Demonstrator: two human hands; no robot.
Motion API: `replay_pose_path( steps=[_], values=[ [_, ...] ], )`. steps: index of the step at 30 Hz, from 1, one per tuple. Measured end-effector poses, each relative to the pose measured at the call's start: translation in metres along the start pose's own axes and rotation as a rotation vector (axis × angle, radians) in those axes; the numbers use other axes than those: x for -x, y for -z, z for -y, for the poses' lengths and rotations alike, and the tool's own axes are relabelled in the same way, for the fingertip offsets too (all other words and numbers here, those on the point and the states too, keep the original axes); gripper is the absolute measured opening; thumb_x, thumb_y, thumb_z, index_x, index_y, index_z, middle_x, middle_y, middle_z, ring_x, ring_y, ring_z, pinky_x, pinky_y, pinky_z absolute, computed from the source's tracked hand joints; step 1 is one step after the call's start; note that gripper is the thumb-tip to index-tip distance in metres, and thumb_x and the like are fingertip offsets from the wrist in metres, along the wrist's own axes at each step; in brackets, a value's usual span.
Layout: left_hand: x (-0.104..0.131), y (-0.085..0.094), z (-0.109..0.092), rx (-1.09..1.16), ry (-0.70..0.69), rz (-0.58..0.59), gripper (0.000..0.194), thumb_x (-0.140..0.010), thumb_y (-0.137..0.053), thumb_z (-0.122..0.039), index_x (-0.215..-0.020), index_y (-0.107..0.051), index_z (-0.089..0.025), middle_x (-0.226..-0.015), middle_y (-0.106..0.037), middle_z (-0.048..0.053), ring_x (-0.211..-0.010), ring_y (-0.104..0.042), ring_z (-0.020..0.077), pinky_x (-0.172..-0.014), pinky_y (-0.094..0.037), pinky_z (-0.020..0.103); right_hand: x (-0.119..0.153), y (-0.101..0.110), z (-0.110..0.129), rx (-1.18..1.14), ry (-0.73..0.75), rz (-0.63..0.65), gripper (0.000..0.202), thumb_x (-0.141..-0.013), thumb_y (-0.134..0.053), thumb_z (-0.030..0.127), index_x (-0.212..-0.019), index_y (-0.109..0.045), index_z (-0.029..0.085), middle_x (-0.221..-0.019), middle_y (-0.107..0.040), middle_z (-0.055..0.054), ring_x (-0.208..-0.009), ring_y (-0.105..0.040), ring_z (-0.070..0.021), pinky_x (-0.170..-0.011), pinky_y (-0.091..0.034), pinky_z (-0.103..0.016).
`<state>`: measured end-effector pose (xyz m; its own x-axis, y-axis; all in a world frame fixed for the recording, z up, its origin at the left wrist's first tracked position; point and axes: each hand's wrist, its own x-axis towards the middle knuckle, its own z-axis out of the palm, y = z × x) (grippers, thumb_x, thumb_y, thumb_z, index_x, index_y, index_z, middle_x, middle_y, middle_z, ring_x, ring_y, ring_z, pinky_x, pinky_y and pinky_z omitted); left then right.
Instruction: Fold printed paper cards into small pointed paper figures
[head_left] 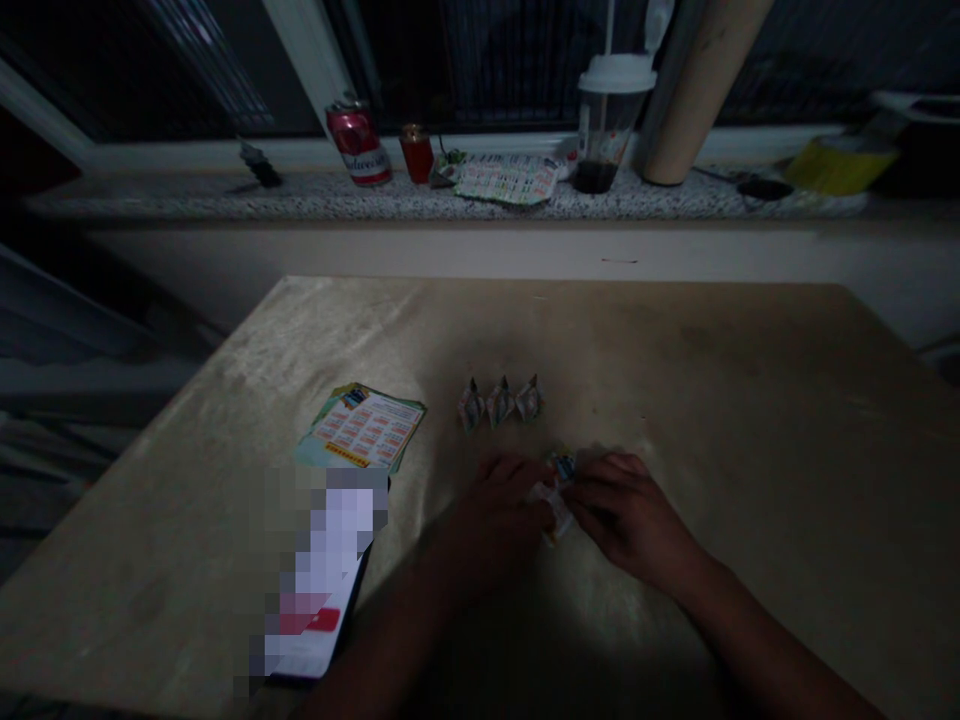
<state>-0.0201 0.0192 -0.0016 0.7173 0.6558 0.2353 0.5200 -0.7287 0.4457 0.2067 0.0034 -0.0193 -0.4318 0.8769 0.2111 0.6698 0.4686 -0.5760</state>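
Observation:
Between my two hands, low over the table, is a small partly folded piece of printed paper (553, 505). My left hand (510, 500) is closed on its left side, and my right hand (619, 500) pinches its right side. The fingers cover much of the paper, so its exact shape is hidden. Just beyond my hands stand three small folded paper pieces (501, 403) in a row, each with a pointed tip. To the left lies a loose stack of printed paper cards (367, 425), green and white with red print.
A phone (322, 580) with a lit, blurred screen lies left of my left forearm on the table (750, 400). On the stone windowsill (300, 200) stand a red can (358, 145), a small red jar (417, 155), a crumpled printed packet (510, 178), a lidded plastic cup (609, 125) and a cardboard tube (697, 95).

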Motion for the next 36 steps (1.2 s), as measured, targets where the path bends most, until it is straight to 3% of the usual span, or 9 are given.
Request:
replay_pose_path(
  steps=[4,7,12,20,26,36],
  values=[
    [-0.001,0.007,0.002,0.051,0.027,0.182,0.014,-0.088,-0.064,-0.009,-0.096,-0.069,-0.02,-0.116,-0.07,0.005,-0.112,-0.06,0.0232,-0.106,-0.039,0.041,0.0,-0.006,-0.004,0.02,-0.047,-0.014,0.012,-0.091,-0.068,0.021,-0.095,-0.078,0.025,-0.094,-0.073,-0.006,-0.094,-0.065,-0.0252,-0.087,-0.044,-0.044],
    [-0.001,0.01,0.003,0.09,0.066,0.222,0.012,-0.09,-0.066,-0.016,-0.098,-0.071,-0.022,-0.12,-0.07,0.004,-0.118,-0.057,0.0245,-0.109,-0.036,0.042,-0.001,-0.006,-0.004,0.023,-0.073,-0.013,0.012,-0.088,-0.071,0.02,-0.096,-0.078,0.027,-0.095,-0.072,-0.005,-0.094,-0.066,-0.0251,-0.088,-0.044,-0.044],
    [-0.001,0.004,0.005,0.09,0.226,0.122,0.014,-0.095,-0.065,-0.026,-0.104,-0.075,-0.026,-0.122,-0.067,0.003,-0.12,-0.056,0.0247,-0.108,-0.037,0.045,-0.001,-0.007,-0.004,0.029,-0.105,-0.007,0.012,-0.086,-0.073,0.019,-0.094,-0.077,0.027,-0.095,-0.072,-0.003,-0.095,-0.066,-0.0254,-0.088,-0.042,-0.046],
    [-0.005,-0.022,-0.003,-0.025,0.458,-0.009,0.018,-0.096,-0.061,-0.027,-0.092,-0.075,-0.015,-0.129,-0.058,0.015,-0.123,-0.052,0.0333,-0.105,-0.038,0.055,-0.001,-0.004,-0.002,0.027,-0.105,0.016,0.012,-0.089,-0.071,0.02,-0.097,-0.077,0.027,-0.096,-0.072,-0.004,-0.094,-0.066,-0.0249,-0.086,-0.042,-0.044],
    [-0.007,-0.025,-0.008,-0.08,0.501,-0.027,0.019,-0.095,-0.063,-0.029,-0.092,-0.074,-0.015,-0.129,-0.058,0.015,-0.123,-0.052,0.0336,-0.106,-0.038,0.055,-0.001,-0.005,-0.001,0.027,-0.115,0.014,0.007,-0.09,-0.072,0.028,-0.095,-0.077,0.028,-0.095,-0.072,-0.003,-0.094,-0.066,-0.0248,-0.087,-0.042,-0.045],
    [-0.008,-0.025,-0.011,-0.157,0.553,-0.04,0.022,-0.095,-0.064,-0.033,-0.093,-0.074,-0.014,-0.13,-0.059,0.017,-0.124,-0.053,0.0359,-0.105,-0.039,0.057,0.0,-0.008,-0.003,0.058,-0.139,-0.01,0.013,-0.085,-0.078,0.023,-0.096,-0.077,0.03,-0.097,-0.073,-0.002,-0.095,-0.067,-0.0257,-0.089,-0.041,-0.046]
  ],
)
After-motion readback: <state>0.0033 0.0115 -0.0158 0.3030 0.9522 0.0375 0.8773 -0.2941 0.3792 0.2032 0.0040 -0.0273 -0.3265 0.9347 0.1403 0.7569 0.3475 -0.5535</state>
